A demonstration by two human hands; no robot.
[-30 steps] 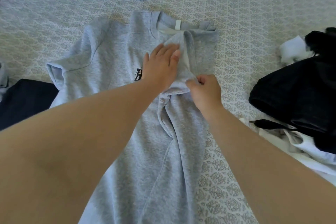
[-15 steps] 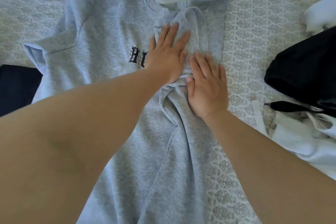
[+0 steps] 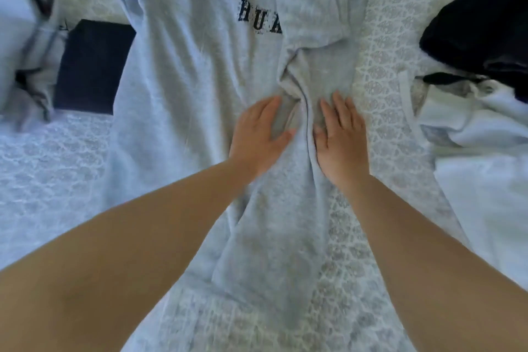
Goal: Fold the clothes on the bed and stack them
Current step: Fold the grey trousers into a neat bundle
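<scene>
Grey sweatshirt [image 3: 200, 94] is lain flat on bed [image 3: 57, 180] under both hands, right side folded in; left hand [image 3: 257, 134] & right hand [image 3: 341, 134], fingers spread, are pressed on the bunched fold, so approx. half-folded, w/ dark clothes [image 3: 480, 28] right of hands unfolded.

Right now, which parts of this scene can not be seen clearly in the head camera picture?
- Grey sweatshirt: collar cut off by the top edge; the folded-in right side covers the end of the black print.
- Grey garment at far left: blurred, type unclear.
- Black clothing at right: cut off by the edge.
- Fabric under the left hand and right hand: hidden by the flat palms.
</scene>
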